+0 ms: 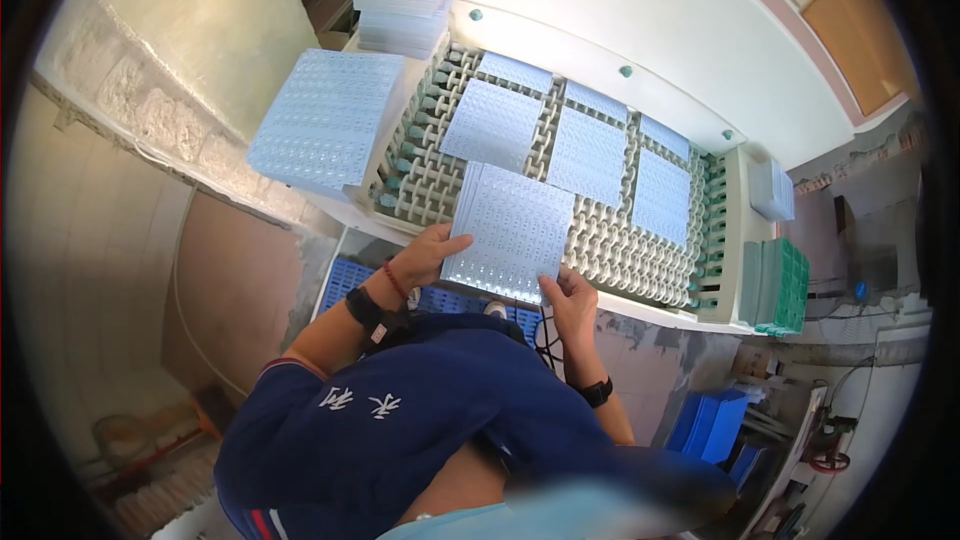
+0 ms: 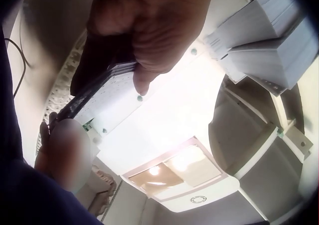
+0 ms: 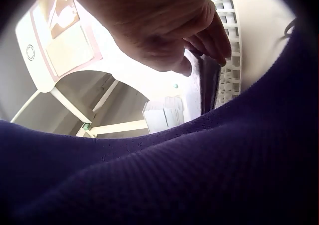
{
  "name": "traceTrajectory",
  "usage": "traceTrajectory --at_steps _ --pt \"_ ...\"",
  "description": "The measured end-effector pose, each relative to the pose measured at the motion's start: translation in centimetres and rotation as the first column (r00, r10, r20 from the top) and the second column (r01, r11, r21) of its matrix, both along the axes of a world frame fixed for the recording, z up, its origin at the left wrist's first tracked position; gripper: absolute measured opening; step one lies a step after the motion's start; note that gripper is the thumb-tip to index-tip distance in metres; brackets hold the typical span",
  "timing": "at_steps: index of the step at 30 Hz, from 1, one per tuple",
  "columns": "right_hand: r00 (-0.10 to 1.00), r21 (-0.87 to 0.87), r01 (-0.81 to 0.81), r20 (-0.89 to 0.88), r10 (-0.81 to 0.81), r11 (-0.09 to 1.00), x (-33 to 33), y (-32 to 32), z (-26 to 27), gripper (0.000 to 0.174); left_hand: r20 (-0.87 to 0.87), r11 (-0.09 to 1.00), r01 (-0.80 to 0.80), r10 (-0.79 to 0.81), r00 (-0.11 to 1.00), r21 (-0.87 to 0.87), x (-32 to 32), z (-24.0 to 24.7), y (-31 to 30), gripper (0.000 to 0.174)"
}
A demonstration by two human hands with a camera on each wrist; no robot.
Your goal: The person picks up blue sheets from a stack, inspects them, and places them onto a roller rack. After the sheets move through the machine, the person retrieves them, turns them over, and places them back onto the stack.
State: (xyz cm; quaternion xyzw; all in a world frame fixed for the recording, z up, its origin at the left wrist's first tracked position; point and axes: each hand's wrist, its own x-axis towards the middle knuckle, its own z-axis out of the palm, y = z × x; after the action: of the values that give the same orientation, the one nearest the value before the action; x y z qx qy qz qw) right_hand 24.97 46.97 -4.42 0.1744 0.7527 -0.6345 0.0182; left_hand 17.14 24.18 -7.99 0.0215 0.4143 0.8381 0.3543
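Both hands hold a small stack of light-blue patterned panels (image 1: 510, 230) in front of the body, over the near edge of a roller conveyor (image 1: 640, 255). The left hand (image 1: 428, 255) grips the stack's left edge, its thumb on top. At the lower right corner the right hand (image 1: 570, 302) pinches the stack with its thumb above. In the left wrist view the left hand (image 2: 149, 30) has its fingers partly hidden behind the stack (image 2: 107, 88). The right wrist view shows the right hand (image 3: 159, 30) at the stack's dark edge (image 3: 208, 83). Single panels (image 1: 588, 153) lie in rows on the rollers.
A tall pile of blue panels (image 1: 325, 120) stands left of the conveyor, with more stacks (image 1: 400, 0) behind it. Green racks (image 1: 785, 285) stand at the right end. A white cover (image 1: 620, 10) borders the far side. Blue crates (image 1: 708, 425) sit at lower right.
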Motion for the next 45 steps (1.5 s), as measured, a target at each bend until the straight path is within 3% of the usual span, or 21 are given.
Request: traceTrajectory --at_steps 2,4,10,15,20,22,23,24,25,26,27,28,30,31,33,34,36,37,40,43,45 --pt "0.998 -0.019 0.033 0.049 -0.032 0.999 0.3 0.4 -0.3 0.025 0.021 1.0 0.027 -0.027 0.999 -0.011 0.1 -0.5 -0.2 0.029" --pt "0.997 -0.296 0.075 0.029 -0.069 0.952 0.3 1.0 -2.1 0.022 0.055 1.0 0.022 -0.023 0.998 0.021 0.0 -0.5 -0.2 0.03" --pt "0.984 -0.588 0.179 0.096 -0.152 0.789 0.9 3.1 -3.8 0.019 0.062 0.999 0.019 -0.021 0.998 0.044 -0.2 -0.8 -0.9 0.031" --pt "0.97 -0.582 0.219 0.043 -0.24 0.783 1.3 7.3 -5.0 0.02 0.051 0.992 -0.117 0.119 0.992 -0.041 -1.6 0.6 -2.2 0.028" --pt "0.961 -0.48 0.261 0.042 -0.275 0.837 0.9 11.8 -7.0 0.019 -0.021 0.973 -0.123 0.121 0.992 -0.193 -4.2 -1.8 -4.3 0.027" --pt "0.967 -0.24 0.248 0.113 -0.226 0.939 0.6 13.1 -7.6 0.019 -0.27 0.874 -0.158 0.032 0.962 -0.459 -5.4 -3.3 -5.0 0.027" --pt "0.97 -0.13 0.24 0.084 -0.23 0.962 0.5 13.5 -7.2 0.02 -0.477 0.509 -0.293 -0.279 0.834 -0.81 -6.5 -4.9 -6.0 0.031" --pt "0.968 -0.13 0.246 0.085 -0.237 0.96 0.7 13.9 -6.8 0.02 -0.476 0.51 -0.289 -0.285 0.832 -0.81 -5.9 -4.0 -5.3 0.031" --pt "0.952 -0.202 0.305 0.095 -0.291 0.931 0.9 14.7 -6.4 0.018 -0.634 0.254 -0.584 -0.401 0.662 -0.771 -4.7 -1.9 -4.2 0.036" --pt "0.933 -0.27 0.359 0.107 -0.343 0.893 1.0 15.7 -6.1 0.017 -0.691 0.018 -0.825 -0.557 0.461 -0.565 -3.7 0.2 -3.3 0.042" --pt "0.938 -0.267 0.346 0.113 -0.327 0.899 1.7 17.1 -5.8 0.018 -0.607 -0.02 -0.748 -0.571 0.553 -0.663 -3.1 1.7 -2.7 0.053" --pt "0.928 -0.299 0.372 0.107 -0.356 0.879 2.2 18.3 -5.6 0.017 -0.609 -0.014 -0.749 -0.571 0.55 -0.663 -2.7 2.4 -2.3 0.053" --pt "0.921 -0.268 0.386 0.069 -0.382 0.883 3.5 22.1 -6.9 0.016 -0.672 0.128 -0.859 -0.682 0.287 -0.497 -1.9 2.8 -1.7 0.058" --pt "0.901 -0.269 0.428 0.059 -0.429 0.863 3.7 22.9 -6.6 0.017 -0.673 0.132 -0.857 -0.682 0.286 -0.498 -1.7 2.7 -1.4 0.058" --pt "0.864 -0.235 0.498 0.048 -0.502 0.835 4.2 25.0 -6.7 0.017 -0.606 0.32 -0.77 -0.788 0.107 -0.552 -1.5 2.0 -0.9 0.062" --pt "0.86 -0.235 0.503 0.047 -0.507 0.832 4.4 26.1 -7.2 0.017 -0.607 0.325 -0.768 -0.788 0.102 -0.551 -1.4 1.3 -0.8 0.062" --pt "0.853 0.211 0.519 -0.058 -0.519 0.829 4.6 27.6 -7.5 0.018 -0.547 0.285 -0.729 -0.825 0.143 -0.622 -1.6 0.1 -0.6 0.062" --pt "0.85 0.21 0.524 -0.058 -0.524 0.826 5.0 28.0 -7.3 0.018 -0.546 0.289 -0.728 -0.826 0.138 -0.622 -1.7 -0.1 -0.6 0.062" --pt "0.789 -0.051 0.609 -0.061 -0.611 0.792 6.1 28.4 -5.5 0.017 -0.531 0.259 -0.732 -0.832 0.163 -0.63 -2.0 -0.2 -0.8 0.062" --pt "0.83 -0.138 0.544 -0.058 -0.555 0.828 7.7 28.1 -4.7 0.017 -0.561 0.271 -0.725 -0.806 0.189 -0.633 -2.3 0.3 -0.8 0.063" --pt "0.833 -0.259 0.505 -0.104 -0.543 0.824 8.5 26.5 -3.3 0.017 -0.664 0.365 -0.747 -0.736 0.134 -0.555 -2.1 1.8 -0.9 0.06"
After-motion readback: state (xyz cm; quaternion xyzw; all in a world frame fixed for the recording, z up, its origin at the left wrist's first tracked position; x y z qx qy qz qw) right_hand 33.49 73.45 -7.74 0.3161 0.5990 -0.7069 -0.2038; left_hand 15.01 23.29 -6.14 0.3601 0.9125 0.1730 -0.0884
